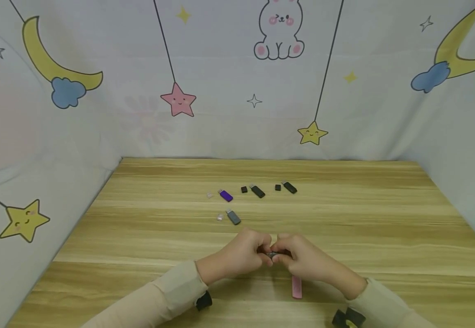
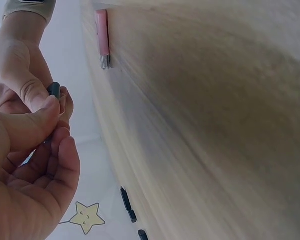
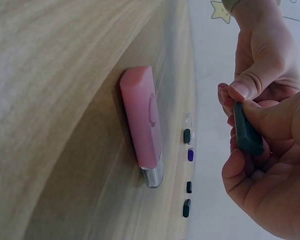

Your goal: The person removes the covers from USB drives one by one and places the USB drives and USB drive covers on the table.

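Both hands meet over the table near its front, around a dark green-grey USB flash drive (image 3: 246, 132). My right hand (image 1: 304, 257) grips its body between thumb and curled fingers. The left hand (image 1: 250, 251) pinches the opposite end, which its thumb and fingertips hide. Below the right hand lies a pink USB flash drive (image 1: 297, 288), partly covered by that hand in the head view. In the right wrist view the pink drive shows whole, with a silvery end.
Farther back lie a purple drive (image 1: 226, 196), two black drives (image 1: 257, 191) and a grey drive (image 1: 233, 217), uncapped. Beside them sit two small black caps (image 1: 244, 189) and two clear caps (image 1: 220, 217). A patterned cloth (image 1: 221, 136) encloses the wooden table (image 1: 385, 218) at back and sides.
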The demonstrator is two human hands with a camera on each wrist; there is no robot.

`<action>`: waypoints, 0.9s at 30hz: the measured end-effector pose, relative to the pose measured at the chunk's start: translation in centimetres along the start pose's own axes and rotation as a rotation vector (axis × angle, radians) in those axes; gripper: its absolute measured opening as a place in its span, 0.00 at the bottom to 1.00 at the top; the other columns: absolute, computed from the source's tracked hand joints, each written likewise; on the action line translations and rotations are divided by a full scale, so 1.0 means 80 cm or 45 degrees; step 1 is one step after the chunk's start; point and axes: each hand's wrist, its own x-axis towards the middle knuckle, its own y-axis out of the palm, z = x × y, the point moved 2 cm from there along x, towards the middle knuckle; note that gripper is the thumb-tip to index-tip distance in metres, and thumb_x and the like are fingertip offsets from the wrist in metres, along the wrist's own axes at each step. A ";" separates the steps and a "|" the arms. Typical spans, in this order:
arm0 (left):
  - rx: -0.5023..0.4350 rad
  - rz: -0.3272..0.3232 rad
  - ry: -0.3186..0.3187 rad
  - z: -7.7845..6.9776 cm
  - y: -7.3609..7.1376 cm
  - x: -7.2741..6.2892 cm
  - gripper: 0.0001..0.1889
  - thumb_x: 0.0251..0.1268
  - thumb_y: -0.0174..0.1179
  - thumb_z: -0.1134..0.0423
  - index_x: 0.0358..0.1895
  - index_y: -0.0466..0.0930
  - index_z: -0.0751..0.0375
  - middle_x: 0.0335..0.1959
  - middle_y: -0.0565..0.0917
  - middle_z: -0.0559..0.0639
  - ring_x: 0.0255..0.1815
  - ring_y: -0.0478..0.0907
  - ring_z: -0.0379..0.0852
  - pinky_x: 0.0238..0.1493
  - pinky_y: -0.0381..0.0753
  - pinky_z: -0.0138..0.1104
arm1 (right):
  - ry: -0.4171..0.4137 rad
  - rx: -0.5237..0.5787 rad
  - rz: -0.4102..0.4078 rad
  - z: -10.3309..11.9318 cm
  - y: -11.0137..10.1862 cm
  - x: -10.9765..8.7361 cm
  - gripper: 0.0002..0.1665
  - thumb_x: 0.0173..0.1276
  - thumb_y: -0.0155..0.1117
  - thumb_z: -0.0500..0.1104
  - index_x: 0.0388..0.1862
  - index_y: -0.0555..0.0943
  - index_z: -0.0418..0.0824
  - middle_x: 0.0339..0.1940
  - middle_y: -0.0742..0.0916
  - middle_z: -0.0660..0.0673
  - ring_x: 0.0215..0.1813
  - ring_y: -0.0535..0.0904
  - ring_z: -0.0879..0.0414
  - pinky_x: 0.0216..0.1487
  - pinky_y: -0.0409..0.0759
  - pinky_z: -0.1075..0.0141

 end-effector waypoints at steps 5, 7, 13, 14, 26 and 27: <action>-0.016 0.001 -0.001 0.001 0.001 0.000 0.13 0.50 0.68 0.79 0.18 0.73 0.67 0.17 0.80 0.56 0.17 0.63 0.29 0.18 0.61 0.21 | -0.004 0.020 0.017 -0.002 0.001 0.000 0.06 0.66 0.61 0.30 0.38 0.84 0.33 0.32 0.80 0.52 0.32 0.69 0.67 0.34 0.73 0.73; -0.021 0.005 0.002 0.002 0.002 0.001 0.13 0.49 0.68 0.79 0.18 0.73 0.68 0.17 0.79 0.56 0.17 0.63 0.29 0.19 0.61 0.21 | -0.004 0.027 0.025 -0.003 0.001 -0.001 0.06 0.66 0.61 0.30 0.38 0.84 0.33 0.31 0.79 0.52 0.32 0.68 0.67 0.33 0.73 0.73; -0.041 0.034 -0.010 0.003 0.001 0.001 0.14 0.50 0.68 0.79 0.17 0.72 0.69 0.17 0.79 0.57 0.17 0.62 0.30 0.19 0.61 0.21 | -0.001 0.038 0.044 -0.006 0.001 -0.002 0.07 0.67 0.61 0.32 0.40 0.85 0.32 0.28 0.76 0.53 0.30 0.67 0.67 0.31 0.71 0.73; -0.046 0.041 -0.012 0.003 0.001 0.001 0.13 0.50 0.68 0.79 0.17 0.72 0.69 0.18 0.79 0.58 0.18 0.62 0.30 0.19 0.61 0.21 | 0.000 0.038 0.047 -0.007 0.001 -0.002 0.07 0.67 0.60 0.32 0.40 0.85 0.32 0.28 0.76 0.53 0.29 0.67 0.67 0.31 0.71 0.73; -0.068 0.068 -0.080 0.003 -0.009 0.006 0.14 0.53 0.67 0.77 0.18 0.72 0.65 0.20 0.80 0.50 0.19 0.66 0.31 0.20 0.63 0.22 | 0.009 0.006 0.043 -0.006 -0.007 0.000 0.10 0.67 0.61 0.32 0.45 0.85 0.32 0.29 0.76 0.53 0.30 0.67 0.67 0.30 0.71 0.72; -0.067 0.070 -0.088 0.004 -0.010 0.006 0.13 0.54 0.67 0.77 0.19 0.73 0.64 0.21 0.80 0.50 0.20 0.66 0.32 0.20 0.64 0.23 | 0.006 -0.011 0.037 -0.006 -0.008 0.001 0.10 0.67 0.61 0.32 0.45 0.85 0.31 0.28 0.76 0.53 0.29 0.66 0.67 0.30 0.71 0.72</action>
